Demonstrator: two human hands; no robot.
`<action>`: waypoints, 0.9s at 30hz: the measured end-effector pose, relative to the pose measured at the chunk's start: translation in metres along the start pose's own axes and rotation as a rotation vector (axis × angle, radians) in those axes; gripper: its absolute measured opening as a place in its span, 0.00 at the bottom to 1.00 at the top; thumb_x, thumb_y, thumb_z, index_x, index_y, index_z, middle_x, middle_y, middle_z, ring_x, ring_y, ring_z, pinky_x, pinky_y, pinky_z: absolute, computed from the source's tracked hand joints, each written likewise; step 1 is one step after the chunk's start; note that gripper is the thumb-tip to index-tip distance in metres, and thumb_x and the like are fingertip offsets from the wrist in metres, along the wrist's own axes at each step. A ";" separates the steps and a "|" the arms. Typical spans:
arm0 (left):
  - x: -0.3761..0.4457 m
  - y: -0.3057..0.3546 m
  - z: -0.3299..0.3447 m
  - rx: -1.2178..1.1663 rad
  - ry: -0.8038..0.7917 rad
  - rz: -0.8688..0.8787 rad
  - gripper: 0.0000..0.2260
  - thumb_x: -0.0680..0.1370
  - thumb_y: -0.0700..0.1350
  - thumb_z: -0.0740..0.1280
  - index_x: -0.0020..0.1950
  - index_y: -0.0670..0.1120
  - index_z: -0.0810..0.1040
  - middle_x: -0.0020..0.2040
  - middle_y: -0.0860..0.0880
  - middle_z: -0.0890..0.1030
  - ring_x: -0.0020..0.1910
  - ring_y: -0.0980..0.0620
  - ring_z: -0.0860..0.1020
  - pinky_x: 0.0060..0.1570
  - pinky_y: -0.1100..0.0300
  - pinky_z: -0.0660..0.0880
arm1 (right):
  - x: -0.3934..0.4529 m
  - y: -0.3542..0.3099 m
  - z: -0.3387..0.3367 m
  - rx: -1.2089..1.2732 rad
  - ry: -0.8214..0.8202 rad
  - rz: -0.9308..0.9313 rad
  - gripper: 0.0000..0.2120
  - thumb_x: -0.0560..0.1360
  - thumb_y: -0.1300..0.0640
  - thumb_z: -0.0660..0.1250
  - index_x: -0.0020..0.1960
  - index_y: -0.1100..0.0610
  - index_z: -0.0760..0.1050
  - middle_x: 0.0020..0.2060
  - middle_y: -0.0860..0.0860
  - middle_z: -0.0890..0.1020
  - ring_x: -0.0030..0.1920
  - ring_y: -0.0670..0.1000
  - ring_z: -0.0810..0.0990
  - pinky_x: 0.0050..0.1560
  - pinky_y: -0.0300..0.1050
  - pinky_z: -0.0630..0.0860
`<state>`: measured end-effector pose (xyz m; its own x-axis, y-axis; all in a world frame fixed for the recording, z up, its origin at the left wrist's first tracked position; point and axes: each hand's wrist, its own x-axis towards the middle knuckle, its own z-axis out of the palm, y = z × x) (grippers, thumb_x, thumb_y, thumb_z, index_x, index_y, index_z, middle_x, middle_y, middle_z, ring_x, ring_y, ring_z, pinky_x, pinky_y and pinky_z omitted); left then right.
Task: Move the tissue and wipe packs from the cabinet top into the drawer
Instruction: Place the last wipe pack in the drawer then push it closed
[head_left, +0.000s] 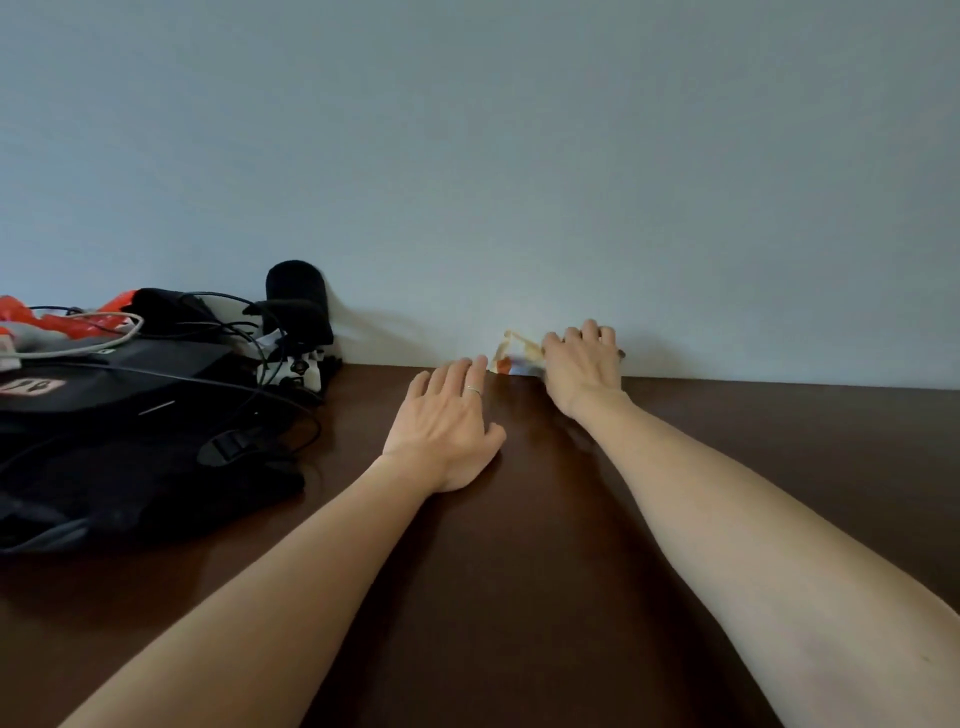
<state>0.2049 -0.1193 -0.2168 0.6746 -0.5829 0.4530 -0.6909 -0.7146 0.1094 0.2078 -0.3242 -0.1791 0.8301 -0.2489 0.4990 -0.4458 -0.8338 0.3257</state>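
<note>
A small pack (511, 357) with white, yellow and orange wrapping lies at the far edge of the dark brown cabinet top (519, 571), against the wall. My right hand (584, 366) reaches over it and its fingers curl on the pack's right part; most of the pack is hidden behind the hand. My left hand (447, 428) lies flat on the cabinet top just left of the pack, fingers spread, holding nothing. No drawer is in view.
A pile of black bags, cables and straps (130, 415) covers the left of the cabinet top, with a red and white item (57, 322) behind it and a black microphone-like object (296, 301) by the wall. A pale wall (519, 156) rises behind.
</note>
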 end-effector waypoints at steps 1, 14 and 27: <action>-0.003 0.002 -0.003 0.001 0.027 0.001 0.37 0.79 0.56 0.56 0.83 0.43 0.46 0.82 0.45 0.57 0.80 0.47 0.56 0.78 0.50 0.53 | -0.009 0.003 -0.004 0.013 0.005 -0.022 0.12 0.78 0.56 0.66 0.61 0.51 0.74 0.57 0.54 0.80 0.60 0.59 0.72 0.58 0.54 0.67; -0.159 0.053 -0.108 -0.208 0.019 0.045 0.10 0.82 0.59 0.62 0.48 0.54 0.71 0.44 0.52 0.80 0.46 0.45 0.81 0.39 0.53 0.68 | -0.225 0.033 -0.156 0.684 -0.052 -0.393 0.07 0.77 0.43 0.70 0.53 0.41 0.75 0.47 0.40 0.76 0.48 0.46 0.76 0.43 0.44 0.72; -0.479 0.137 -0.157 -1.347 -0.029 -0.448 0.10 0.81 0.45 0.70 0.61 0.45 0.82 0.54 0.48 0.87 0.52 0.50 0.86 0.47 0.56 0.83 | -0.544 -0.014 -0.207 1.880 -0.103 0.398 0.32 0.74 0.45 0.76 0.73 0.46 0.66 0.67 0.46 0.78 0.64 0.42 0.79 0.55 0.39 0.80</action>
<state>-0.2536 0.1230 -0.2800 0.8930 -0.4280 0.1393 -0.1247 0.0619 0.9903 -0.3071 -0.0753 -0.2892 0.8319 -0.4955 0.2498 0.2350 -0.0932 -0.9675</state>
